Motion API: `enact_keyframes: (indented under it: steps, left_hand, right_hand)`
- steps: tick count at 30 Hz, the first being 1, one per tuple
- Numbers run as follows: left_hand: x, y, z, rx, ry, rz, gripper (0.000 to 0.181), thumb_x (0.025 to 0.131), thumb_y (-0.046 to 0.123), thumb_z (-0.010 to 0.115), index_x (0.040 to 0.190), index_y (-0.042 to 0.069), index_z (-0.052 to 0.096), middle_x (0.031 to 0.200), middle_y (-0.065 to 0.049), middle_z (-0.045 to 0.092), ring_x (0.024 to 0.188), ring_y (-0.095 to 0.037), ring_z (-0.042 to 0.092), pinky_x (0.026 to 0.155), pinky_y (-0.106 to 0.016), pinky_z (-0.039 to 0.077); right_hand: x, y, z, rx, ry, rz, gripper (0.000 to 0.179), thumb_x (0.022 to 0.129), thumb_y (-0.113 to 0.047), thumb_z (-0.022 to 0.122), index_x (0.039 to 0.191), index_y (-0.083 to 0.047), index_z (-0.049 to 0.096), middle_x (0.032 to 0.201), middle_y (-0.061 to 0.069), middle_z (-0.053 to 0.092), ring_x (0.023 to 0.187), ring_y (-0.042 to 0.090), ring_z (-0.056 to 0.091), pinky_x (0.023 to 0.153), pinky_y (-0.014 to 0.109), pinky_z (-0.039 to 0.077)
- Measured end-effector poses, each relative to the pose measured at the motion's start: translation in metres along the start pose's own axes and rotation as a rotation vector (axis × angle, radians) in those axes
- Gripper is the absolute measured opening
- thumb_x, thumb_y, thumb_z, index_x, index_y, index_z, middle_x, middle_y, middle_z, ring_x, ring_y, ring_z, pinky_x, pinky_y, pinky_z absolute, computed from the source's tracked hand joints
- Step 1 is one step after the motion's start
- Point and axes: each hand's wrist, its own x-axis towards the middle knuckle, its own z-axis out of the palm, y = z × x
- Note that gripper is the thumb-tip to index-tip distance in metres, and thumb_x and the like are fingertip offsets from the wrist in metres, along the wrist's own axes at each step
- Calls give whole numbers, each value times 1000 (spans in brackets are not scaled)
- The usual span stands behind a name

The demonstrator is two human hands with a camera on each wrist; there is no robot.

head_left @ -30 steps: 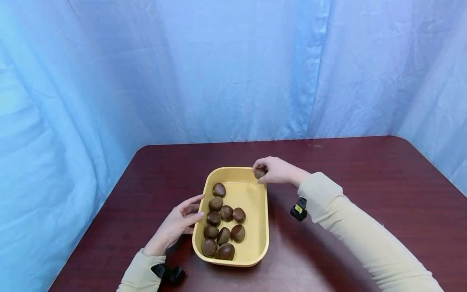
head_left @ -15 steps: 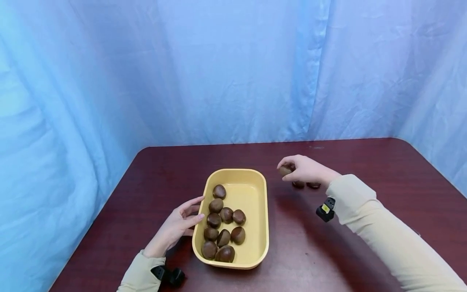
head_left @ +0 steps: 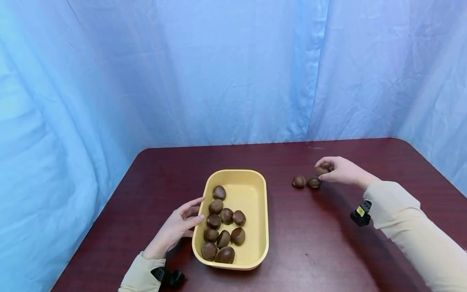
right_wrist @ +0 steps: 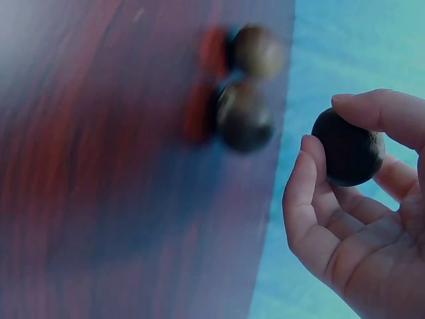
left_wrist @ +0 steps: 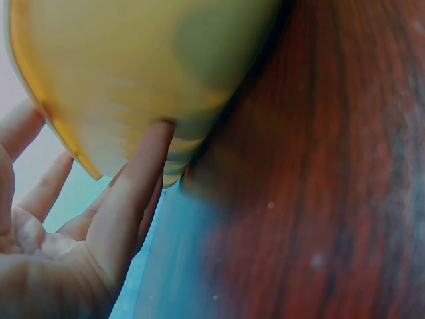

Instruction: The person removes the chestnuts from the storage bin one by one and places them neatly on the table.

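In the head view, my right hand [head_left: 343,170] pinches a chestnut [head_left: 322,169] between thumb and fingers, above the table's right half. Two more chestnuts lie on the table just left of and below it: one dark chestnut [head_left: 298,181] and another chestnut [head_left: 313,182] almost under the fingertips. The right wrist view shows the held chestnut [right_wrist: 346,147] dark against the curtain. My left hand [head_left: 177,223] touches the left side of a yellow rectangular box [head_left: 267,219] with mostly straight fingers. One finger [left_wrist: 149,156] lies against its outer wall. Several chestnuts [head_left: 213,220] sit inside, mostly along its left side.
The dark red wooden table [head_left: 303,243] has rounded far corners. Pale blue curtains [head_left: 233,73] hang behind it and along both sides. A black wrist camera [head_left: 360,213] sits at the right cuff, and another black camera [head_left: 169,276] at the left.
My right hand has carried the chestnut rightward from the box's far right corner, past the two chestnuts on the table. The left hand and the box have stayed in place.
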Motion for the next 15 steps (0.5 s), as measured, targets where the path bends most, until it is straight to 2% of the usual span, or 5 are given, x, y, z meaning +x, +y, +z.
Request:
enact_keyframes:
  steps: [6, 10, 15]
  left_hand:
    - [0, 0, 0, 11, 5, 6, 62, 95, 15, 57, 149, 9, 28, 137, -31, 39, 103, -25, 63, 74, -43, 57]
    - [0, -1, -1, 4, -4, 5, 62, 95, 16, 58, 149, 9, 28, 138, -31, 39, 103, -24, 63, 74, -42, 57]
    - [0, -1, 0, 8, -5, 8, 62, 95, 15, 57, 149, 9, 28, 138, -30, 39, 104, -25, 63, 74, -42, 57]
  right_hand:
    - [-11, 27, -4, 43, -27, 79, 39, 86, -10, 65, 119, 9, 53, 106, 22, 60, 84, 15, 57, 67, 29, 53]
    - [-14, 39, -2, -9, 6, 89, 37, 84, -9, 67, 115, 8, 56, 105, 21, 60, 88, 19, 57, 68, 28, 52]
    - [-14, 43, 2, -78, 60, 74, 34, 83, -12, 69, 110, 4, 59, 103, 22, 60, 90, 27, 57, 68, 32, 49]
